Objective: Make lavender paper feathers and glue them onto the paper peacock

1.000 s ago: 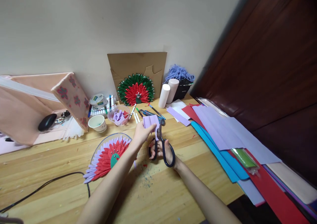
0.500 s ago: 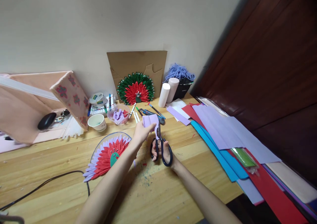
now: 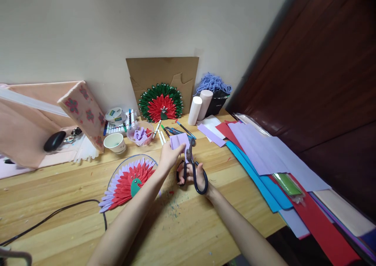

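- The left hand (image 3: 169, 158) pinches a folded lilac paper piece (image 3: 179, 141) between its fingers, held just above the wooden surface (image 3: 73, 191).
- The right hand (image 3: 196, 176) has its fingers through the handles of black scissors (image 3: 191, 171), blades at the paper's edge.
- A paper peacock fan (image 3: 129, 181) lies just left of the hands.

Lilac paper (image 3: 179, 141): small folded piece, held upright above worktop. Black scissors (image 3: 192, 172): blades up, apparently biting paper's right edge.
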`<move>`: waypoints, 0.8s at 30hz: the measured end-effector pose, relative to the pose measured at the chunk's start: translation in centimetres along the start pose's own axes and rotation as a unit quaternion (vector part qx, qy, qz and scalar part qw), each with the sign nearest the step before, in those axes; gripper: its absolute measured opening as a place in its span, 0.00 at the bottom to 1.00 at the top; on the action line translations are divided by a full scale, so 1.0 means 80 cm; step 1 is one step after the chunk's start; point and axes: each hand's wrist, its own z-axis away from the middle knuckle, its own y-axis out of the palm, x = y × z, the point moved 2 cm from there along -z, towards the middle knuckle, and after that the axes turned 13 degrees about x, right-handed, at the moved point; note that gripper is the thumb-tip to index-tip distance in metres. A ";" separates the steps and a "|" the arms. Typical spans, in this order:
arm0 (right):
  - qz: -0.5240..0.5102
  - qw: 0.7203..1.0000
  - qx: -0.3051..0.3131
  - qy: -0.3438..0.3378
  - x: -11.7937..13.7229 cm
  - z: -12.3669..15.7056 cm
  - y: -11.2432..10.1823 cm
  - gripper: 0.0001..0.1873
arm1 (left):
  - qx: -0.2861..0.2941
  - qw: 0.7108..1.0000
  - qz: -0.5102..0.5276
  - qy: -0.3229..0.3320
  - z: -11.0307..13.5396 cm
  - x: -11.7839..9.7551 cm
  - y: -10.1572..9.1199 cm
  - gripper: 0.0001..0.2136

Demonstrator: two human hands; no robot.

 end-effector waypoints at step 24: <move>0.156 0.947 -0.251 -0.127 0.029 0.006 -0.052 0.17 | 0.304 0.933 -0.194 0.003 0.002 0.004 -0.020 0.08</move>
